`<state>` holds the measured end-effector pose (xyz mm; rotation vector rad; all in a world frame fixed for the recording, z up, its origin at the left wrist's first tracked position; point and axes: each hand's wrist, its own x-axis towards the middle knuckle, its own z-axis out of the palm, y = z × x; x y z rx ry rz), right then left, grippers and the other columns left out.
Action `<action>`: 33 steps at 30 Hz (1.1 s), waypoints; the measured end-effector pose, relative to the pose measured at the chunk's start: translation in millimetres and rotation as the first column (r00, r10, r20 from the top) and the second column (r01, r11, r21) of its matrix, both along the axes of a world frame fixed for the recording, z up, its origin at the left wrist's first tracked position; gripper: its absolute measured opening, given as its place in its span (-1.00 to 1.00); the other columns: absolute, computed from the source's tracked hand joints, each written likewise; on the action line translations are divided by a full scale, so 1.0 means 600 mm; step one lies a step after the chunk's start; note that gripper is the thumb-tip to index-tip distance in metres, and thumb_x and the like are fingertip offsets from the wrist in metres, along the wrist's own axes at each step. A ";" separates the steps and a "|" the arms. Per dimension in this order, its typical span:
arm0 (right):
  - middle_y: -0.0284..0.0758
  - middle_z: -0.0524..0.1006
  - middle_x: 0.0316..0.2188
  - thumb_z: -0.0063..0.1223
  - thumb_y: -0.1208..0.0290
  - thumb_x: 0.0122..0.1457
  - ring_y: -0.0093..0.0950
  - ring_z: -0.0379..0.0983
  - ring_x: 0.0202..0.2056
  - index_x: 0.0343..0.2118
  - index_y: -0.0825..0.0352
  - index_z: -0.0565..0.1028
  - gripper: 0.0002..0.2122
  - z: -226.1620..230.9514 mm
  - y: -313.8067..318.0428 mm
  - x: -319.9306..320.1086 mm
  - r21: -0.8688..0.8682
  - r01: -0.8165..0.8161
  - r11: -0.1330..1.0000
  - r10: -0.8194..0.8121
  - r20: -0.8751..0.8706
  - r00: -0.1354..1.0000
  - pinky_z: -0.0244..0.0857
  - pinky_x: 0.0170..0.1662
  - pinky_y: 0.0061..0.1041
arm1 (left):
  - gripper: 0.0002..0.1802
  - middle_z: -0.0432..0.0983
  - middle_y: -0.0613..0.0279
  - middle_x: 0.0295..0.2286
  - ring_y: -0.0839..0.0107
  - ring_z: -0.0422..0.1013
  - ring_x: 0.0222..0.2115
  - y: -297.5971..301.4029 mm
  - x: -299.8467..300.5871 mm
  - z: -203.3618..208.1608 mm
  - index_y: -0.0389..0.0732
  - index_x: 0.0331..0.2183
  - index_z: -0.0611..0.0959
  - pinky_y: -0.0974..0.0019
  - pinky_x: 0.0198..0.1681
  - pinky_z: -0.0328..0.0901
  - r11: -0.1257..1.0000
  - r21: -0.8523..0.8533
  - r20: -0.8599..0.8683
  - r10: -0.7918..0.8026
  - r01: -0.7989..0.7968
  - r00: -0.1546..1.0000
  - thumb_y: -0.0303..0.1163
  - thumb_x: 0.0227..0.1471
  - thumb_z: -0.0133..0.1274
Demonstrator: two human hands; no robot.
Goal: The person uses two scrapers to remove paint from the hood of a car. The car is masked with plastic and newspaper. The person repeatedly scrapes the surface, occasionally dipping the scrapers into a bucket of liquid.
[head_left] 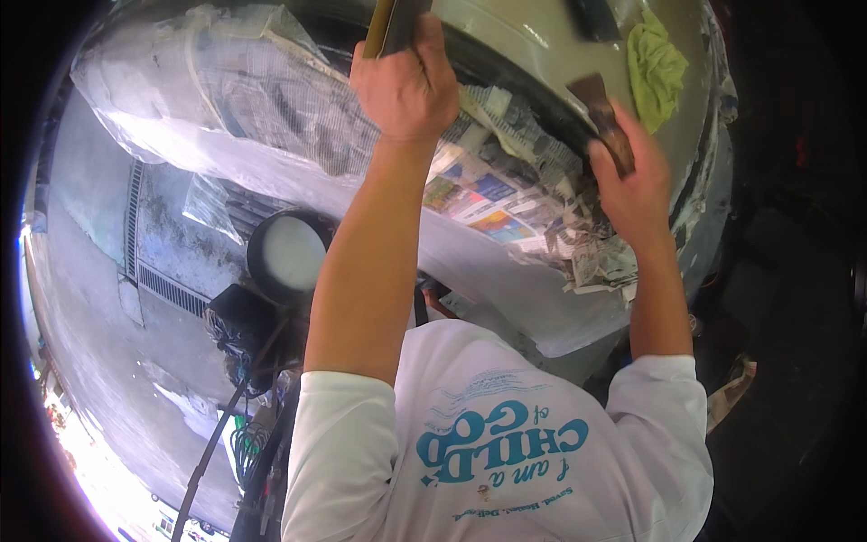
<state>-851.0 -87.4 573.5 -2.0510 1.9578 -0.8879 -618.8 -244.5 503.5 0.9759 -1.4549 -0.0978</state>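
Observation:
My left hand (406,86) is closed around a flat, dark block with a yellow side (384,25), at the top edge of a vehicle body. The block runs out of the picture at the top. Lower and to the right, my right hand (637,185) grips a brown, flat piece that looks like folded sandpaper (603,117), its far end sticking out past the fingers. Both hands are over the dark band between the glossy beige panel (533,41) and the newspaper masking (488,194). A crumpled lime-green cloth (657,72) lies on the panel beyond my right hand.
A dark oblong object (593,18) rests on the panel near the cloth. Clear plastic sheeting (153,108) hangs over the vehicle's side. On the floor to the left stand a black bucket of cloudy whitish liquid (287,253) and a floor drain (172,294). Cords (248,443) hang nearby.

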 end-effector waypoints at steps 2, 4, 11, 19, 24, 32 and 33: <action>-0.18 0.65 -0.06 0.23 0.48 0.34 -0.35 0.62 -0.19 0.20 0.37 0.56 -0.62 0.017 0.026 -0.028 0.118 0.002 0.993 -0.012 0.079 0.997 0.45 -0.03 -0.46 | -0.76 0.65 0.13 -0.34 0.01 0.53 -0.37 -0.004 -0.003 -0.002 -0.21 -0.07 0.69 0.06 -0.26 0.34 1.000 0.005 -0.030 0.030 -0.029 0.999 -0.34 0.37 0.03; -0.20 0.66 -0.09 0.23 0.47 0.34 -0.38 0.62 -0.19 0.17 0.43 0.57 -0.64 0.029 0.038 -0.044 0.289 -0.040 0.957 -0.036 0.255 0.966 0.44 0.00 -0.45 | -0.75 0.65 0.15 -0.37 0.03 0.53 -0.43 -0.006 -0.006 -0.009 -0.19 -0.04 0.70 0.04 -0.29 0.34 0.999 0.032 -0.043 0.043 -0.042 0.998 -0.32 0.35 0.06; -0.13 0.66 -0.22 0.25 0.49 0.32 -0.27 0.62 -0.28 0.12 0.40 0.60 -0.67 0.014 -0.018 -0.010 0.161 -0.085 0.983 0.073 0.074 0.995 0.47 -0.12 -0.40 | -0.67 0.70 0.03 -0.18 -0.09 0.57 -0.28 0.004 -0.013 -0.003 -0.25 0.08 0.67 0.02 -0.21 0.44 0.991 0.129 -0.100 -0.007 0.020 0.995 -0.36 0.37 0.05; -0.07 0.65 -0.25 0.31 0.49 0.25 -0.08 0.61 -0.32 0.07 0.41 0.61 -0.67 0.028 -0.001 -0.027 0.147 -0.120 0.982 0.123 -0.010 0.992 0.48 -0.18 -0.27 | -0.68 0.69 -0.02 -0.16 -0.14 0.57 -0.26 0.001 -0.005 -0.011 -0.28 0.06 0.69 0.00 -0.20 0.44 0.986 0.166 -0.047 0.023 -0.014 0.999 -0.38 0.36 0.07; -0.01 0.66 -0.18 0.26 0.50 0.29 -0.04 0.64 -0.27 0.11 0.41 0.60 -0.66 0.026 0.009 -0.012 0.216 0.025 0.976 -0.043 0.078 0.996 0.50 -0.13 -0.24 | -0.67 0.70 -0.05 -0.14 -0.16 0.58 -0.22 0.006 -0.010 -0.008 -0.29 0.06 0.69 -0.01 -0.16 0.44 0.977 0.212 -0.014 -0.001 0.004 1.000 -0.38 0.38 0.05; -0.03 0.67 -0.09 0.22 0.49 0.31 -0.06 0.65 -0.24 0.18 0.32 0.57 -0.63 0.029 0.041 -0.037 0.248 0.031 0.968 -0.082 0.198 0.977 0.51 -0.11 -0.29 | -0.65 0.70 -0.06 -0.11 -0.18 0.59 -0.19 0.002 -0.009 -0.002 -0.30 0.08 0.68 0.00 -0.13 0.45 0.987 0.162 -0.025 0.007 -0.003 1.000 -0.37 0.38 0.02; -0.03 0.67 -0.10 0.22 0.50 0.31 -0.06 0.65 -0.25 0.18 0.30 0.57 -0.63 0.029 0.031 -0.031 0.252 0.033 0.967 -0.076 0.162 0.984 0.51 -0.12 -0.28 | -0.65 0.70 -0.05 -0.11 -0.18 0.59 -0.19 0.002 -0.007 -0.001 -0.31 0.08 0.68 0.00 -0.13 0.45 0.985 0.170 0.017 0.014 -0.016 1.000 -0.37 0.38 0.02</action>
